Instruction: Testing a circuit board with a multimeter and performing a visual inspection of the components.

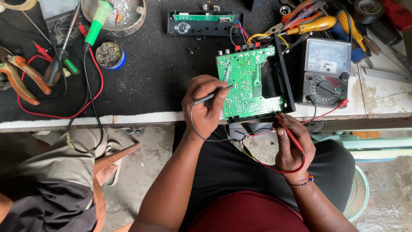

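Fingers (214, 96) of the left hand (205, 105) are closed around a thin black test probe (210, 96), and its tip rests on the green printed circuit board (249, 81). The right hand (292, 144) is clamped on a red test probe (291, 134), whose tip meets the lower right corner of the same board. This board lies tilted on a black plastic casing (281, 79) at the front edge of the counter (141, 117), just beside a grey analogue multimeter (326, 71) with a round dial.

As I judge it, the casing is already opened and both probes are placed, so the measuring is in progress; closing it again is left.

Behind the board lies a black front panel (205, 23) with a narrow green strip. A small round blue tin (110, 55) stands to the left, near a green-handled soldering iron (97, 19).
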